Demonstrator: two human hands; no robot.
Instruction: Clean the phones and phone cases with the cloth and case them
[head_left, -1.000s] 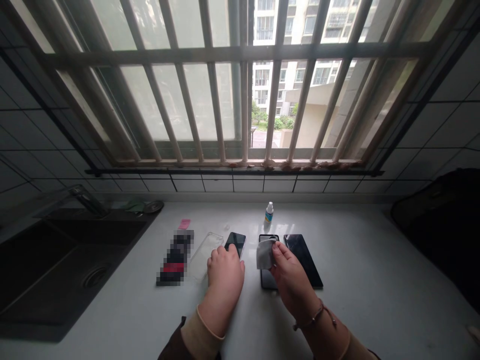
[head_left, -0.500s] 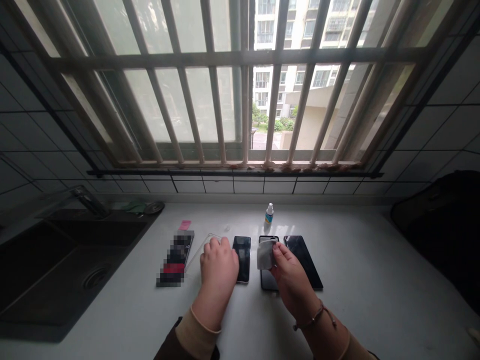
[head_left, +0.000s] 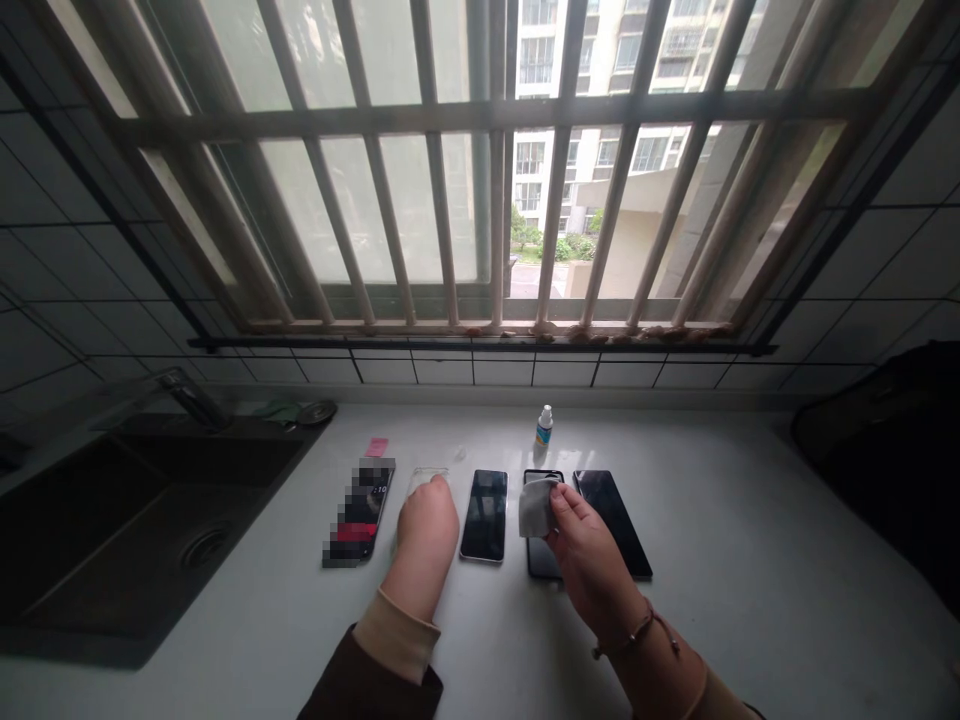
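Observation:
My left hand [head_left: 429,525] is closed over a clear phone case [head_left: 429,472] lying on the counter; its fingertips are hidden from view, and the case's top edge shows past the knuckles. Pinched between the thumb and fingers of my right hand [head_left: 581,535] is a small grey cloth [head_left: 535,508]. The cloth hangs over a black-rimmed phone [head_left: 543,562], covering part of it. Between my hands lies a dark-screened phone [head_left: 484,515] with a light edge. A larger black tablet-like device [head_left: 615,525] rests to the right, partly behind my right hand.
A small white and blue bottle [head_left: 544,428] stands behind the phones. On the left lie a lit phone [head_left: 366,515], partly blurred out, and a pink slip [head_left: 377,447]. The sink [head_left: 112,560] is at far left, a black bag [head_left: 892,450] at far right. A barred window is ahead.
The clear phone case has turned from slanted to nearly straight beneath my left hand, which shifted away from the light-edged phone. My right hand keeps the grey cloth. The view has shifted slightly.

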